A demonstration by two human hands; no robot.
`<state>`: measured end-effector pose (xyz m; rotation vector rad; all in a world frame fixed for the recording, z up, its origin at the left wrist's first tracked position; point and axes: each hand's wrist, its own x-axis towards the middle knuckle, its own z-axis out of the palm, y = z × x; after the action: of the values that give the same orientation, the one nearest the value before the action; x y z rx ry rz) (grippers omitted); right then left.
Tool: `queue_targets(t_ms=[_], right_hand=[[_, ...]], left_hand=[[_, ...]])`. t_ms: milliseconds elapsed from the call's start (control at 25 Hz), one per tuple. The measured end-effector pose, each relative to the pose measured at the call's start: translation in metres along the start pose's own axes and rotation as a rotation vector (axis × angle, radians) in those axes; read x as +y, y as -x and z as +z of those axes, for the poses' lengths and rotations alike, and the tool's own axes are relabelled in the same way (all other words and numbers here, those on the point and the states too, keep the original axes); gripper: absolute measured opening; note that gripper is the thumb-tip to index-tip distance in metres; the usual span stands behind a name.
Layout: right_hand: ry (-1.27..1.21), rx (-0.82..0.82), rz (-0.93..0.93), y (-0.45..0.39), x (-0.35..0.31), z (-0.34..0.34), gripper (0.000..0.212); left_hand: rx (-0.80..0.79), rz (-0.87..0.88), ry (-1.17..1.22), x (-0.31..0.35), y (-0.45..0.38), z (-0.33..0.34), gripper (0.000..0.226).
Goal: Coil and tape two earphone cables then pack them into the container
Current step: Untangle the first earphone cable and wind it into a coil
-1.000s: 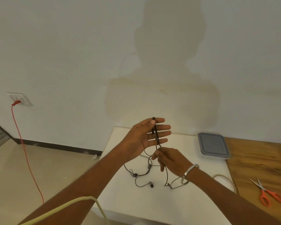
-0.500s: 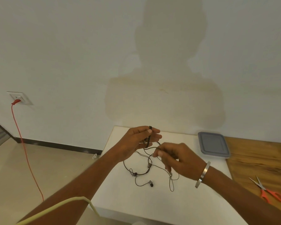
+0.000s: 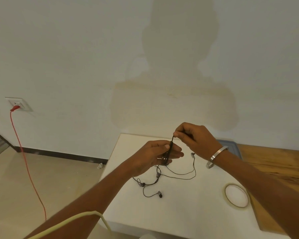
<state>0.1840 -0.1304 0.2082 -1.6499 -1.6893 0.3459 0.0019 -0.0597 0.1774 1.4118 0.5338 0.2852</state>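
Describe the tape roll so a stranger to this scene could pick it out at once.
Start at the white table against the wall and go to its right edge, where the wooden surface begins. The tape roll lies flat there, under the right forearm: a thin, pale yellowish ring, the only round thing on the table.

Table (image 3: 188, 213): matt white, smooth; wood-grain top at right edge (image 3: 280, 163). Bangle (image 3: 216, 156): shiny metal. Tape roll (image 3: 236, 195): glossy, translucent.

The left hand (image 3: 155, 156) has its fingers extended and thumb pressed down; the right hand (image 3: 195, 138), raised just beyond it, pinches with thumb and forefinger; both forearms are bare.
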Motion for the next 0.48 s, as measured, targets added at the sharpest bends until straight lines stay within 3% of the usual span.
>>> queue_targets(t_ms=[320,480], right_hand=[[-0.246,0.021,0.187,0.010,0.020,0.027,0.023],[-0.245,-0.078,0.256,0.025,0.019,0.039,0.030]], left_hand=[[-0.090,0.172,0.275,0.017,0.001,0.007,0.032],[-0.058,0.207,0.449,0.026,0.003,0.005,0.031]])
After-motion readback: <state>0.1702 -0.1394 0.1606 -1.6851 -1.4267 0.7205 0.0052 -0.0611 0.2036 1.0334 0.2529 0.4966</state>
